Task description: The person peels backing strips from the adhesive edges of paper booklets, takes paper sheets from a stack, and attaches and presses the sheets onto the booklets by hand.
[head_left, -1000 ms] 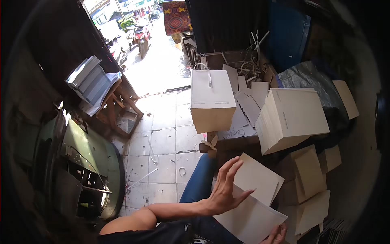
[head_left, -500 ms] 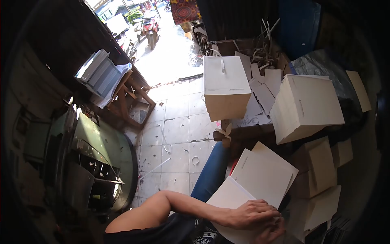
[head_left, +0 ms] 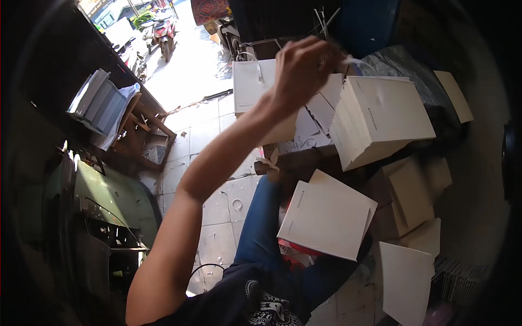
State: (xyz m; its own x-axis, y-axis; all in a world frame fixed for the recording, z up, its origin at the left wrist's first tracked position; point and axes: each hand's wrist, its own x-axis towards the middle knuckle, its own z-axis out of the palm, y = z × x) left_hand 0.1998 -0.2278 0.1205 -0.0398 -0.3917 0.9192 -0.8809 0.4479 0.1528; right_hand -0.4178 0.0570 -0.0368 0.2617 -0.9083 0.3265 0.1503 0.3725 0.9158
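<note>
Left hand (head_left: 300,68) is raised far forward, fingers curled on a thin white strip (head_left: 356,61) above the paper stack (head_left: 380,122). I see no right hand. On my lap lies a folded white sheet (head_left: 326,214).
</note>
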